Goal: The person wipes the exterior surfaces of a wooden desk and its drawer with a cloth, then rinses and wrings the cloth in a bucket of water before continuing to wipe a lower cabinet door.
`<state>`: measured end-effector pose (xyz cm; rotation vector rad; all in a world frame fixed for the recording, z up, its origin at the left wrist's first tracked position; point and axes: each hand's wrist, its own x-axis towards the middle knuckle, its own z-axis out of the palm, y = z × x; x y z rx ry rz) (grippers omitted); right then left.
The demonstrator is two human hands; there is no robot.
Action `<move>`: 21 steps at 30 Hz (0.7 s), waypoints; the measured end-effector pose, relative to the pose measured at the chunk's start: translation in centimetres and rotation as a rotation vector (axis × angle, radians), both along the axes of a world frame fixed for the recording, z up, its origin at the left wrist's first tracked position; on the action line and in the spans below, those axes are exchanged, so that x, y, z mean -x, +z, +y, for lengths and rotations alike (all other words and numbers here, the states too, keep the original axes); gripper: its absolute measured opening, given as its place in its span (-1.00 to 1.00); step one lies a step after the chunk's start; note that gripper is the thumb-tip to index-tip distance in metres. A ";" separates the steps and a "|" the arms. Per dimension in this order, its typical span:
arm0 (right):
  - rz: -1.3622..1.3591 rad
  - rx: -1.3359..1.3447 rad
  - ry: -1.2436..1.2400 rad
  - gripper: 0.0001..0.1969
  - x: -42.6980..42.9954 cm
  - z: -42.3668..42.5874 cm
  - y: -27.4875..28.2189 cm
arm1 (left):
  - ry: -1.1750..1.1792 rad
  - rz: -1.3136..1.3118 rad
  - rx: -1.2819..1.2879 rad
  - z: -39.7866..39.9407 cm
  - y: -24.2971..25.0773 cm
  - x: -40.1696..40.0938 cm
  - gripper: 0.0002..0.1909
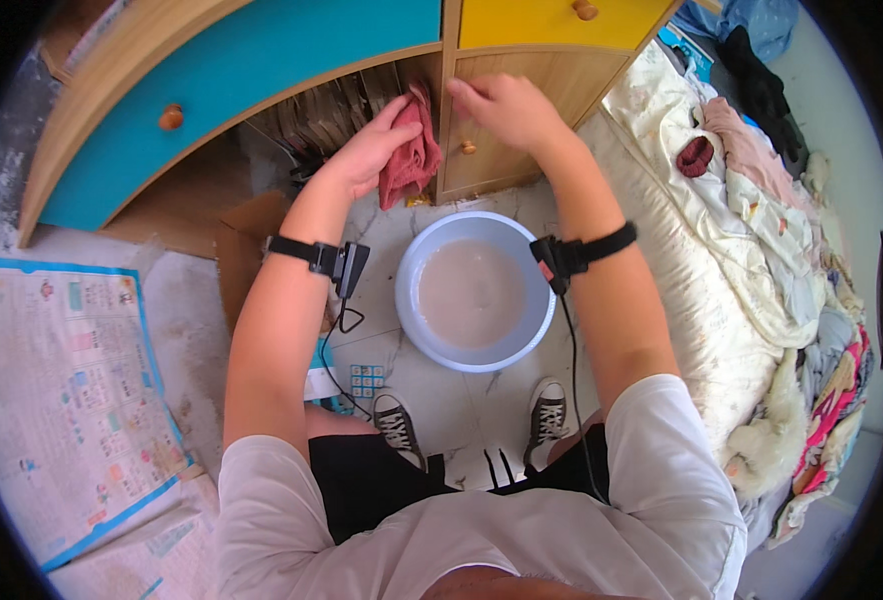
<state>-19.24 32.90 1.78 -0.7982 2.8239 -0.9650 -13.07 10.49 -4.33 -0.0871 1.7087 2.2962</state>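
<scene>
My left hand (pixel 374 146) grips a folded red cloth (pixel 416 157), which hangs in front of the open shelf space (pixel 359 94) at the right end of the blue-green drawer. My right hand (pixel 497 105) is raised before the wooden cabinet door (pixel 539 90), just right of the cloth, with thumb and fingers bent; it shows nothing in it, though the inner palm is partly hidden. Between my forearms, a light blue plastic basin (pixel 404 300) of cloudy greyish water (pixel 473 292) stands on the floor in front of my feet.
A blue-green drawer front (pixel 261 67) and a yellow one (pixel 539 22) are above. A cardboard box (pixel 242 247) stands left of the basin. At right is a bed (pixel 681 262) with clothes; a blue-edged printed sheet (pixel 66 405) lies at left. Cables hang from both wrist straps.
</scene>
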 end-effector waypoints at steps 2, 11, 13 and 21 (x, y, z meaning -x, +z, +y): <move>-0.373 0.067 -0.087 -0.18 -0.9 1.4 -2.9 | -0.044 0.021 0.010 1.1 1.5 -2.0 -0.30; -0.836 1.321 -0.025 -0.30 -11.2 0.0 -5.7 | -0.076 0.505 0.719 7.7 2.0 -7.3 -0.16; -0.873 1.384 -0.072 -0.39 -10.5 1.4 -4.7 | -0.033 0.457 0.704 9.3 4.2 -8.0 -0.18; 0.570 0.497 -0.271 -0.40 -5.3 4.6 3.9 | 0.146 0.315 0.733 5.7 5.6 -7.5 -0.38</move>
